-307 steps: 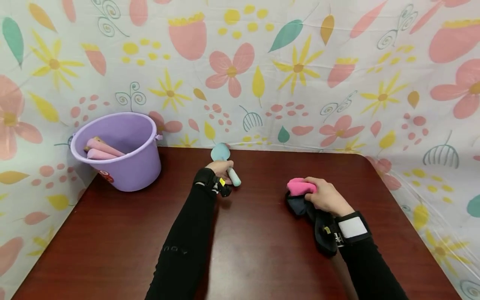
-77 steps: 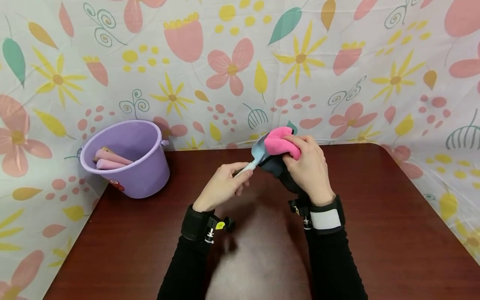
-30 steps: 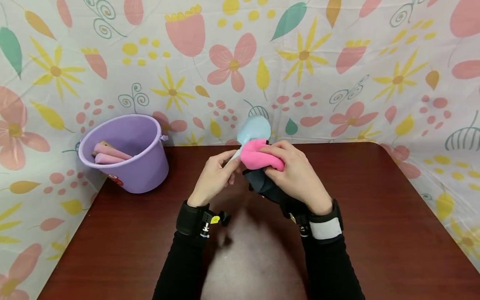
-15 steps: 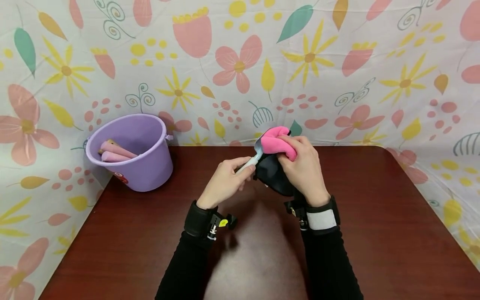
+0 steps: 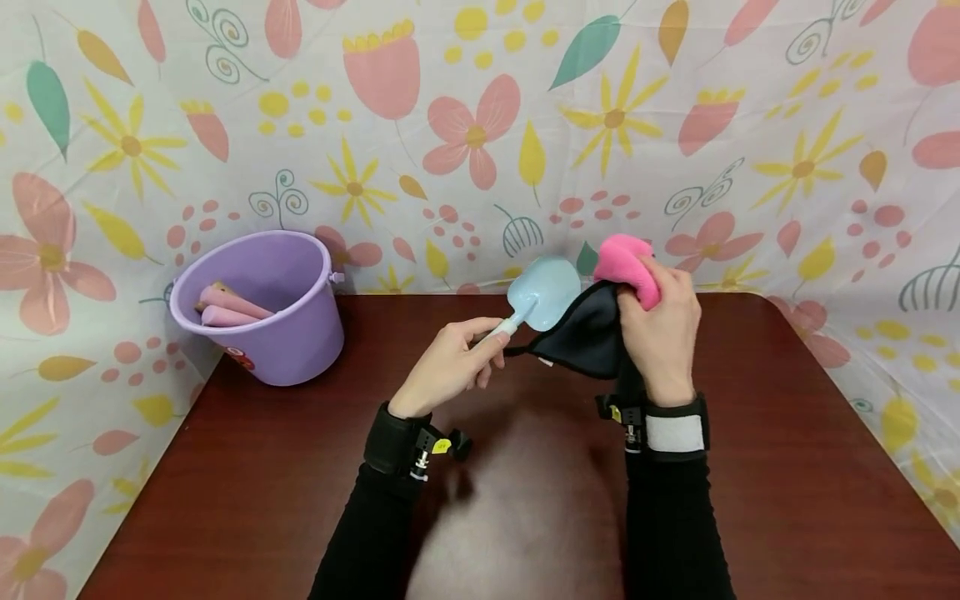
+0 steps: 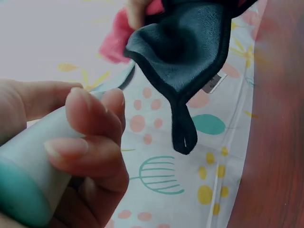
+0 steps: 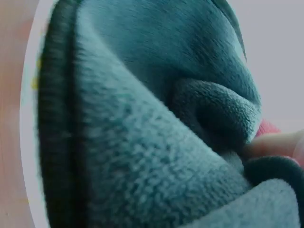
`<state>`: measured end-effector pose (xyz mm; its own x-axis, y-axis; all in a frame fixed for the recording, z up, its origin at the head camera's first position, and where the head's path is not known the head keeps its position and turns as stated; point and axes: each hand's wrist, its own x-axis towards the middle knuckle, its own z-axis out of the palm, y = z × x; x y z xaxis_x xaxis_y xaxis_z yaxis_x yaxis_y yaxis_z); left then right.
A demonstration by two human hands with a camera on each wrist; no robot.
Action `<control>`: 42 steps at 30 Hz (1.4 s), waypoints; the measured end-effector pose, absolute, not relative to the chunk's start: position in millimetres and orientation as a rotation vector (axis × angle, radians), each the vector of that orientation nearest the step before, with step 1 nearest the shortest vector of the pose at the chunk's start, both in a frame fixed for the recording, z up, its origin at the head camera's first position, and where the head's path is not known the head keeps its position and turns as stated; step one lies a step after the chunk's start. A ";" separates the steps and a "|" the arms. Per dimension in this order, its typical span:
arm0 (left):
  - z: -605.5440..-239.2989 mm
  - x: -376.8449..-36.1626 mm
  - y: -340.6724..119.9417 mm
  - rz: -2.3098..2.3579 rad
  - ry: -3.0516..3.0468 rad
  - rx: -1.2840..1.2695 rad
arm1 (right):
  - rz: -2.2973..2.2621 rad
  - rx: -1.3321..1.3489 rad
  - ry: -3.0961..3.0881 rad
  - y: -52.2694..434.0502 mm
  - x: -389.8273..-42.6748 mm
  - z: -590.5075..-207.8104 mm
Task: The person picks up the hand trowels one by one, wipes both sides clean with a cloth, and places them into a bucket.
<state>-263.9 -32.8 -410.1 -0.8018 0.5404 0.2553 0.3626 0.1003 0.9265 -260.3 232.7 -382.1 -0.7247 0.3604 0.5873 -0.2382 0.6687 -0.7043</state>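
A small toy shovel (image 5: 545, 293) with a light blue scoop and a whitish handle is raised over the far part of the table. My left hand (image 5: 448, 367) grips its handle (image 6: 33, 156), whose teal end shows in the left wrist view. Just right of the scoop, my right hand (image 5: 663, 337) holds a bunched two-sided cleaning cloth (image 5: 588, 333), pink on one side and dark grey-blue on the other. Black edging and a hanging loop (image 6: 184, 135) show in the left wrist view. The cloth's plush grey side (image 7: 137, 142) fills most of the right wrist view.
A purple bucket (image 5: 300, 350) stands at the table's back left corner, with pink-handled things (image 5: 232, 307) inside. Behind the brown table (image 5: 262, 500) hangs a white flower-print sheet (image 5: 465, 50). Both wrists wear black straps with small cameras.
Shovel and cloth have been lifted off the table since the oldest frame. The cloth's pink side was against the scoop; now my right hand has moved it right, uncovering the scoop.
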 end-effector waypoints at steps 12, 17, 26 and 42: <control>-405.6 -261.8 -25.0 1.977 1.895 0.948 | 2.050 0.003 -1.750 227.6 -262.8 -383.1; -410.0 -261.4 -15.2 1.929 1.893 0.990 | 2.690 0.332 -1.312 206.5 -267.2 -383.2; -413.7 -262.9 -14.6 1.776 1.938 0.937 | 3.139 0.418 -0.724 206.1 -266.0 -381.0; -420.2 -271.4 -23.7 1.686 2.121 0.935 | 3.083 0.367 -0.285 240.8 -257.0 -367.0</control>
<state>-271.4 -23.7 -420.2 -0.7534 0.6337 0.1754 0.3140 0.1124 0.9427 -257.0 240.8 -367.0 -0.9720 0.0024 0.2350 -0.0454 -0.9830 -0.1779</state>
